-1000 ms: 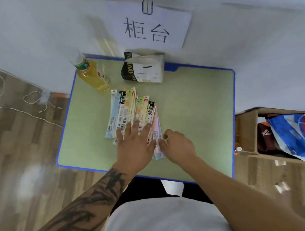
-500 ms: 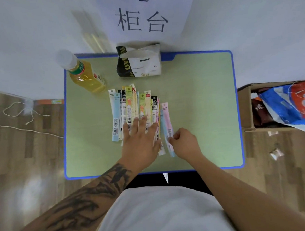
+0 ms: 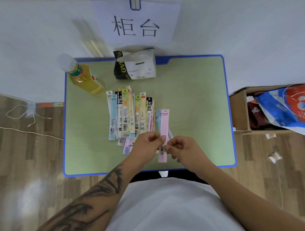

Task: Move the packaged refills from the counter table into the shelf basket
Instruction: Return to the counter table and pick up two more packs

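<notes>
A pink packaged refill point(image 3: 164, 127) lies lengthwise at the right edge of the spread of refills, its lower part caught between both hands. The left hand point(image 3: 146, 144) has its fingers curled, with thumb and forefinger pinching the pack's left edge near the barcode. The right hand point(image 3: 183, 150) is likewise curled, its fingertips point(image 3: 166, 147) pinching the same pack from the right side. Whether the pink pack is raised off the surface or lying on it cannot be told. The other packaged refills point(image 3: 130, 115) lie side by side in a fanned row on the green counter table point(image 3: 192, 104), a few overlapping, a pale blue one point(image 3: 158, 117) just beside the pink one. Behind them stand a bottle of yellow drink point(image 3: 82, 78), tilted in the wide-angle view, and a black-and-white bag point(image 3: 136, 65). A paper sign point(image 3: 136, 23) hangs on the wall above. A cardboard box point(image 3: 239, 110) with coloured bags sits on the floor to the right.
</notes>
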### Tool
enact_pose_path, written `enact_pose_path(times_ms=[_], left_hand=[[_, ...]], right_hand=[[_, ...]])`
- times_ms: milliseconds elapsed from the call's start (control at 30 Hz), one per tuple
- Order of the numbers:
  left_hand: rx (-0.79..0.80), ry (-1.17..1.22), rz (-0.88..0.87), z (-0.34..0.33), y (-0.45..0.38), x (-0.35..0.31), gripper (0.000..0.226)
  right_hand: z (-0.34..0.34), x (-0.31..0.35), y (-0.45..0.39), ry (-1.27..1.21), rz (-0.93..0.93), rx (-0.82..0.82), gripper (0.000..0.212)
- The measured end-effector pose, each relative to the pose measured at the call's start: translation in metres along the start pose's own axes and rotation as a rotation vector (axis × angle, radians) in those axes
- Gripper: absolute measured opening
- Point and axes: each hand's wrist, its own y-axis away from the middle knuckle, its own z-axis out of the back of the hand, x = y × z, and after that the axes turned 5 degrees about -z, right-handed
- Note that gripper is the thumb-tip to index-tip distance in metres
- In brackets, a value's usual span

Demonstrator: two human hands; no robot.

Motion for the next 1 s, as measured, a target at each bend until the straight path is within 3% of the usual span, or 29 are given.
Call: enact_pose_path(times_ms=[100, 233, 333, 600, 800, 1000], left_hand=[[-0.092, 0.013, 0.046, 0.008, 0.003, 0.005, 0.022], [-0.136, -0.021, 0.069, 0.019, 0.002, 0.011, 0.021], [-0.12, -0.05, 0.062, 0.022, -0.002, 0.015, 0.011], [-0.026, -0.146, 0.027, 0.03, -0.005, 0.012, 0.008], [-0.039, -0.176, -0.066, 0.023, 0.006, -0.011, 0.004], [-0.025, -0.15, -0.122, -0.036, 0.035, -0.026, 0.004]], right_hand=[[-0.008, -0.001, -0.015, 0.182, 0.018, -0.078, 0.014], [-0.02, -0.005, -0.046, 0.739, 0.05, -0.304, 0.026], [-0.028, -0.01, -0.063, 0.857, -0.024, -0.367, 0.027], [-0.039, -0.02, -0.072, 0.612, -0.065, -0.408, 0.022], [-0.026, -0.024, -0.036, 0.142, 0.034, -0.421, 0.022], [0.028, -0.055, 0.042, -0.349, 0.142, -0.442, 0.014]])
